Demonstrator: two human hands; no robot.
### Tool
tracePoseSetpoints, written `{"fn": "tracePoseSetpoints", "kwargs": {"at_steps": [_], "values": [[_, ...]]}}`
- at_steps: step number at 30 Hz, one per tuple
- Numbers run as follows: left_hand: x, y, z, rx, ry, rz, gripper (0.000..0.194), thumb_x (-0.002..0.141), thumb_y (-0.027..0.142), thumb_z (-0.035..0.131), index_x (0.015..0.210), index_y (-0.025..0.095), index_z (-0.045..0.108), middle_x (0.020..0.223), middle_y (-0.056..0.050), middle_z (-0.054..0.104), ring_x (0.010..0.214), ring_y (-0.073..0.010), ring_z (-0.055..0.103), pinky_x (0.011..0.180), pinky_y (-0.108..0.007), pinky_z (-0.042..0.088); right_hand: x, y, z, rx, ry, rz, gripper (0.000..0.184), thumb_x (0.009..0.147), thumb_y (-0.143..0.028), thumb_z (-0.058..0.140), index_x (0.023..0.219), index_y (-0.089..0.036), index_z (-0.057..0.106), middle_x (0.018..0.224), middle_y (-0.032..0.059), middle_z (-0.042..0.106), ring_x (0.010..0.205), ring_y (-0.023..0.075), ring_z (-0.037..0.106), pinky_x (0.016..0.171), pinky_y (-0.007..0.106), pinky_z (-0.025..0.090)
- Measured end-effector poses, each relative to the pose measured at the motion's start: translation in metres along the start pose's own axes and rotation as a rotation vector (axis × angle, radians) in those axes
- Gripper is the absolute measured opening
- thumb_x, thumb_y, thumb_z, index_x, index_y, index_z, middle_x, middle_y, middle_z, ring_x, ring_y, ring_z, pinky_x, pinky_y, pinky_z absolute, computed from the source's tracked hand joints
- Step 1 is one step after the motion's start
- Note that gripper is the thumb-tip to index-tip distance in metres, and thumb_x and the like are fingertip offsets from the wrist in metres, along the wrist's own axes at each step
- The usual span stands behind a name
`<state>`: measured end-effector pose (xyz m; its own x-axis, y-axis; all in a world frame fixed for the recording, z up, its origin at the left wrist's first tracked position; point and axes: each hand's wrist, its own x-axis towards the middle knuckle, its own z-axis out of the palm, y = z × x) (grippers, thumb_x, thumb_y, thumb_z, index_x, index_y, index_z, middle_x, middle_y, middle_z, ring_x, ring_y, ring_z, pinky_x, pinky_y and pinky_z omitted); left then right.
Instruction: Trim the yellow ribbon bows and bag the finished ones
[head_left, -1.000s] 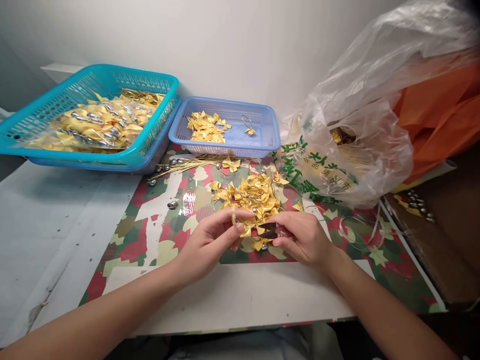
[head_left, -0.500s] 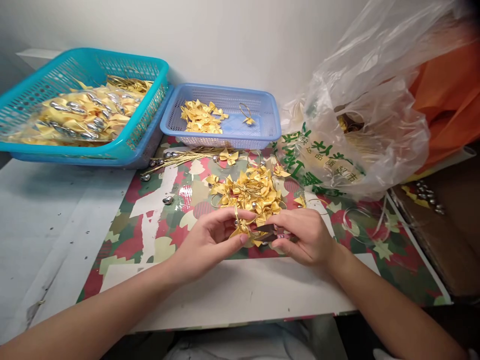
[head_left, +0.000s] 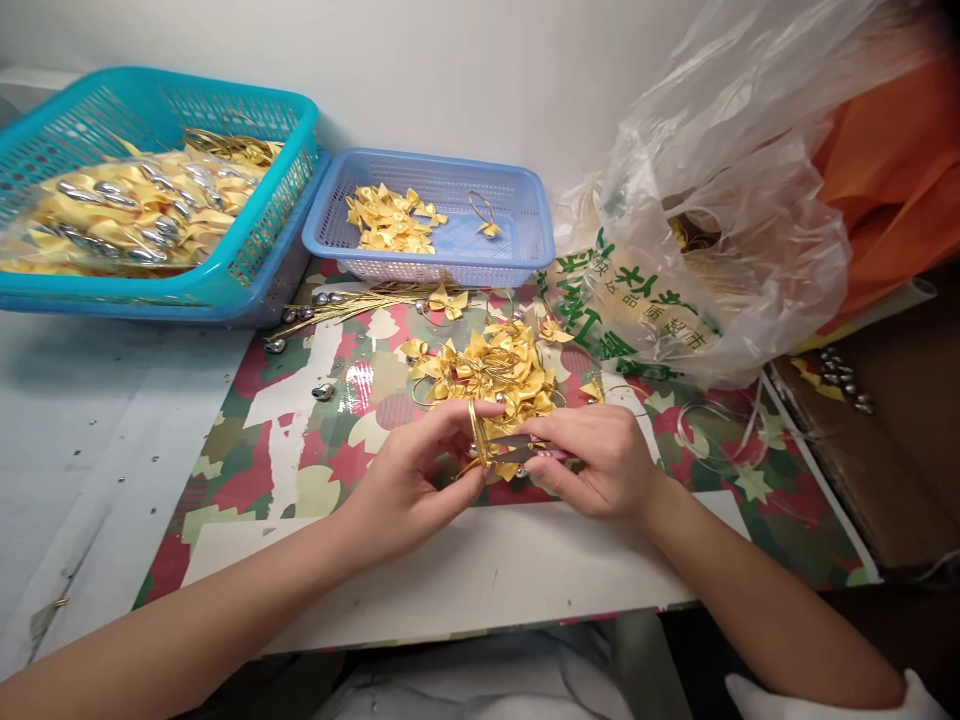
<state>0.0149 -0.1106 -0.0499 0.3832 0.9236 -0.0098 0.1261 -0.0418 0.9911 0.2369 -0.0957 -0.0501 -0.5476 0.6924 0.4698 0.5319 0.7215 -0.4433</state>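
Observation:
My left hand (head_left: 427, 465) pinches a looped bundle of gold cord (head_left: 477, 432) between thumb and fingers. Dark metal scissors or pliers (head_left: 514, 448), too small to tell which, are gripped in my right hand (head_left: 600, 455); their tip meets the lower part of the cord loop. Just beyond both hands lies a pile of yellow ribbon bows (head_left: 499, 365) with gold cord loops and small silver bells. Part of the tool's handle is hidden by my right fingers.
A turquoise basket (head_left: 304, 150) at left holds bagged bows and silver bells. Behind the pile stands a blue basket (head_left: 442, 270) with loose bows. Gold cords (head_left: 367, 308) lie before it. A clear plastic bag (head_left: 750, 290) slumps at right. Patterned paper (head_left: 315, 480) covers the tabletop.
The tool's tip has moved left, up to the gold cord loop. The loop now stands more upright in my left hand. The whole view has shifted slightly.

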Motion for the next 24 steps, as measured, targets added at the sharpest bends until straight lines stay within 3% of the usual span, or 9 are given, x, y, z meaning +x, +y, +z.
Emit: {"fn": "tracePoseSetpoints", "kwargs": {"at_steps": [7,24], "values": [[0.0011,0.0006,0.0021,-0.029,0.006,-0.018,0.043,0.078,0.015,0.069,0.119,0.023,0.063,0.098,-0.006,0.067,0.080,-0.0163,0.061,0.066,-0.024,0.049,-0.0007,-0.0002,-0.0011,-0.048,-0.042,0.017,0.028,0.093,-0.038,0.051,0.084,-0.018,0.068,0.061,-0.0004,0.066,0.053,0.0106,0.057,0.053,0.025,0.033],[0.0023,-0.0044,-0.0019,0.121,-0.101,0.014,0.047,0.085,0.018,0.062,0.131,0.024,0.055,0.084,-0.003,0.064,0.066,-0.0130,0.055,0.060,-0.024,0.044,0.0010,-0.0023,-0.0020,0.039,-0.148,0.145,0.036,0.090,-0.037,0.053,0.061,-0.018,0.056,0.051,-0.0030,0.053,0.047,0.0081,0.041,0.051,0.025,0.024]]}}
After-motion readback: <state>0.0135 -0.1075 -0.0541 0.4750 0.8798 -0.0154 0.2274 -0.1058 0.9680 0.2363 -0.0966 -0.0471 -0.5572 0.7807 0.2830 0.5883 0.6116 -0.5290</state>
